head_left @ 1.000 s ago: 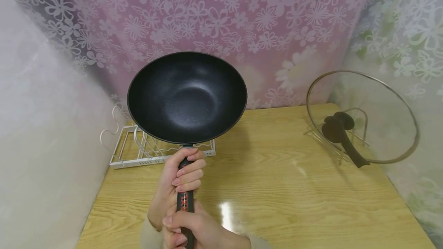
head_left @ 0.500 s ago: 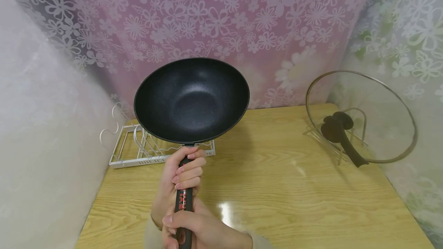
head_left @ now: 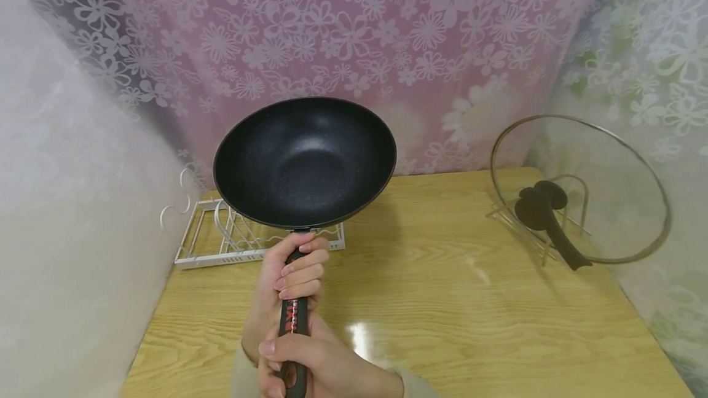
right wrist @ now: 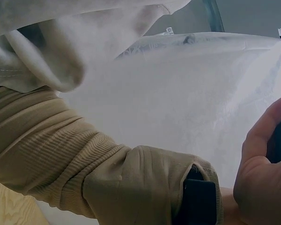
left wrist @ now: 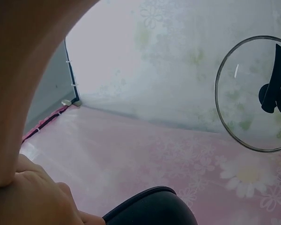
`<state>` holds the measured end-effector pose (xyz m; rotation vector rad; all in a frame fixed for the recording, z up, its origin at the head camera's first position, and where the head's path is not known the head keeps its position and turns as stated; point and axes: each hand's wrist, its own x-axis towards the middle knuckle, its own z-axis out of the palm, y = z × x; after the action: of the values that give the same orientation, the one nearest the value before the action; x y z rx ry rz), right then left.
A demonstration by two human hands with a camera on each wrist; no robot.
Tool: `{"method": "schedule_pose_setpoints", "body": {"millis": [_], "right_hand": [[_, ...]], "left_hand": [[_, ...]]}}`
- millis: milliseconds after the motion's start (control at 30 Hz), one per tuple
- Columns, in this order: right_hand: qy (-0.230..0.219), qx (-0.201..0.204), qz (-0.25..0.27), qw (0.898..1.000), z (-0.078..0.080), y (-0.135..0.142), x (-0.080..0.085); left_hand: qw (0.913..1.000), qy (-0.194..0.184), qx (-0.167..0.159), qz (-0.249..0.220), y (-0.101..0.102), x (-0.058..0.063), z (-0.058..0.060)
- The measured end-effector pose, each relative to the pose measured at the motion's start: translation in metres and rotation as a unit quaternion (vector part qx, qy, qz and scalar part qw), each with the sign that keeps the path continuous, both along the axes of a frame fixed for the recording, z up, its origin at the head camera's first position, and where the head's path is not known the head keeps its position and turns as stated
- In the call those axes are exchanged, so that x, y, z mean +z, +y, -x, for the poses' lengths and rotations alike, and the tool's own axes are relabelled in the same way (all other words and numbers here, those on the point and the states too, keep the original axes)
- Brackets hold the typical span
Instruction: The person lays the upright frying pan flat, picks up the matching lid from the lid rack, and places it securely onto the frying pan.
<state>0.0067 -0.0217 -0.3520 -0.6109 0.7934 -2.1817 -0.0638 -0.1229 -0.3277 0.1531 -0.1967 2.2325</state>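
Both hands hold the black wok (head_left: 310,161) up in front of me by its long handle, bowl side facing me. Near the bowl, my left hand (head_left: 295,272) wraps its fingers round the handle (head_left: 292,318). Lower down, the right hand (head_left: 315,361) grips the handle's end, its thumb lying across the top. Only part of the wok's dark bowl (left wrist: 152,206) shows in the left wrist view. In the right wrist view a hand (right wrist: 267,187) curls round a dark part of the handle at the right edge.
Behind the wok a white wire rack (head_left: 221,258) stands at the table's left, partly hidden. On the right, a glass lid with a black knob and handle (head_left: 544,217) leans upright in a small wire stand (head_left: 578,186). Flowered curtains (head_left: 354,29) enclose the wooden table (head_left: 470,324).
The wok's bowl has tipped away a little, so its far rim sits lower and it looks flatter. Both hands keep their hold on the handle. The lid and rack stay put.
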Motion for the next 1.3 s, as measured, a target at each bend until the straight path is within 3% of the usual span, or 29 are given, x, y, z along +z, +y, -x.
{"method": "schedule_pose_setpoints", "body": {"millis": [133, 233, 500, 633, 800, 900, 1067, 1200, 1300], "right_hand": [[0.000, 0.002, 0.005, 1.000, 0.000, 0.000, 0.000], [0.027, 0.001, 0.005, 1.000, 0.001, 0.001, -0.001], [0.032, 0.026, -0.051, 0.998, 0.005, 0.009, -0.002], [0.125, 0.015, -0.099, 0.987, 0.013, 0.017, -0.002], [0.245, -0.019, -0.121, 0.962, 0.031, 0.036, -0.003], [0.296, -0.057, -0.143, 0.943, 0.040, 0.050, -0.003], [0.383, -0.145, -0.179, 0.894, 0.058, 0.075, 0.002], [0.446, -0.231, -0.222, 0.836, 0.075, 0.099, 0.014], [0.487, -0.310, -0.248, 0.778, 0.090, 0.118, 0.024]], "left_hand": [[1.0000, 0.004, -0.002, 0.000, 0.000, 0.001, 0.001], [0.9999, 0.007, -0.009, -0.008, -0.001, 0.002, 0.002], [0.9992, 0.008, -0.022, -0.032, -0.004, 0.003, 0.004], [0.9988, 0.017, -0.030, -0.036, -0.005, 0.002, 0.006], [0.9974, 0.032, -0.047, -0.044, -0.005, 0.001, 0.009], [0.9969, 0.035, -0.050, -0.049, -0.004, 0.001, 0.009], [0.9970, 0.035, -0.042, -0.054, -0.003, 0.001, 0.006], [0.9976, 0.031, -0.035, -0.050, -0.002, 0.002, 0.004], [0.9978, 0.028, -0.035, -0.048, -0.002, 0.001, 0.004]]}}
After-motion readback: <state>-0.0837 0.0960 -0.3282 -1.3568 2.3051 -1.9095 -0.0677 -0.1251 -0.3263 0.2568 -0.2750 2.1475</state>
